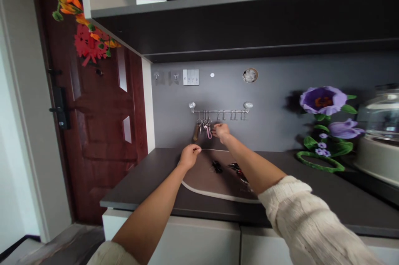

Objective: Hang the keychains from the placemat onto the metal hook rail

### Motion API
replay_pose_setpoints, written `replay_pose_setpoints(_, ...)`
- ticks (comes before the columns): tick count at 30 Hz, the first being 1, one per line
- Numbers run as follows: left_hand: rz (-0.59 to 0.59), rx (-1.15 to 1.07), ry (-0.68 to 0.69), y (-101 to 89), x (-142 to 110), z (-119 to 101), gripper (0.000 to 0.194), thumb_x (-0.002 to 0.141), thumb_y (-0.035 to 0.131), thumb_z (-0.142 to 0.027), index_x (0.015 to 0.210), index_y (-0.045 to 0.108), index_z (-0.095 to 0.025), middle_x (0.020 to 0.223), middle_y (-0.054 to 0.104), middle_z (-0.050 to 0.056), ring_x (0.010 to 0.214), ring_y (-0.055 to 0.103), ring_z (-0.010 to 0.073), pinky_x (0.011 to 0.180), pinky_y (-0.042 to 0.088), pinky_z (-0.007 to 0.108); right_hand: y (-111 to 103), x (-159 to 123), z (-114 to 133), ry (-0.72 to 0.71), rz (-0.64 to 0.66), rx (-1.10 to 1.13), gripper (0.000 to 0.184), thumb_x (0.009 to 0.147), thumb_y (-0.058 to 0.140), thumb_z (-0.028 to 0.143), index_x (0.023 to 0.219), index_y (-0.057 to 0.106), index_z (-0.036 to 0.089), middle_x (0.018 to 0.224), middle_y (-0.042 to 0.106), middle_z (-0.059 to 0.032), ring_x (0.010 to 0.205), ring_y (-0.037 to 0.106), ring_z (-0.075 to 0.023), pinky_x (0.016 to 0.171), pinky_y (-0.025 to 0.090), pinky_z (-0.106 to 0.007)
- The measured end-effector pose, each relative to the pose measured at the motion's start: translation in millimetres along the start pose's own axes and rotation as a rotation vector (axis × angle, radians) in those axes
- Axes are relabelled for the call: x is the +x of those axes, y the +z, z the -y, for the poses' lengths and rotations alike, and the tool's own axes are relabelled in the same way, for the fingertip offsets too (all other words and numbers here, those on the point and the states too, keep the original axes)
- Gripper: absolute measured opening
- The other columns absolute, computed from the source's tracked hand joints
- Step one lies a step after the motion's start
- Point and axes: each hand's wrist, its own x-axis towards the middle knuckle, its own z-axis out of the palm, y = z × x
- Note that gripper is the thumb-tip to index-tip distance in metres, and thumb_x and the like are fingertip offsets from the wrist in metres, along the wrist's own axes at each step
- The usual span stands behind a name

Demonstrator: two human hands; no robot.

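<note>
A clear hook rail (220, 111) is fixed to the grey wall, with several keys (205, 127) on rings hanging from its left part. Among them are a brown fob (195, 132) and a pink carabiner-like loop (209, 132). My right hand (221, 131) is just right of the hanging keys, its fingers pinched together; what they hold, if anything, is too small to make out. Lower and to the left, my left hand (189, 155) hovers over the mat's left edge with curled fingers and nothing visible in them. Dark key bunches (216, 167) and more keys (240, 172) lie on the brown mat (202, 177).
Above hangs a dark shelf (237, 23) holding boxes. A purple flower decoration (323, 102) and a clear-topped appliance (380, 132) stand on the right of the dark counter (140, 182). Small hooks (175, 76) and a switch panel (190, 77) are on the wall. A red-brown door (102, 132) is left.
</note>
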Motion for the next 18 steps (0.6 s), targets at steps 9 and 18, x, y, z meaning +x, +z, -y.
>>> replay_pose_setpoints(9,0.049,-0.117,-0.064,12.1,-12.4,-20.9,0.012,0.070,0.054,-0.017,0.077,0.064,-0.014,0.075,0.064,0.004,0.068,0.055,0.0129,0.068,0.041,0.025,-31.9,-64.1,17.4,0.270,0.097,0.065,0.009,0.073,0.045,0.008,0.073,0.050,0.015,0.070,0.059,-0.0039,0.055,0.056,-0.0077,0.054,0.048,-0.021)
replay_pose_setpoints(18,0.200,0.012,0.105,17.3,-30.6,-39.7,0.016,0.072,0.054,-0.013,0.083,0.064,-0.014,0.088,0.065,0.005,0.081,0.057,0.0142,0.080,0.041,0.027,-50.8,-94.7,-19.0,0.063,0.146,-0.190,0.011,0.073,0.046,0.012,0.081,0.054,0.014,0.071,0.061,-0.0032,0.059,0.056,-0.0079,0.063,0.047,-0.023)
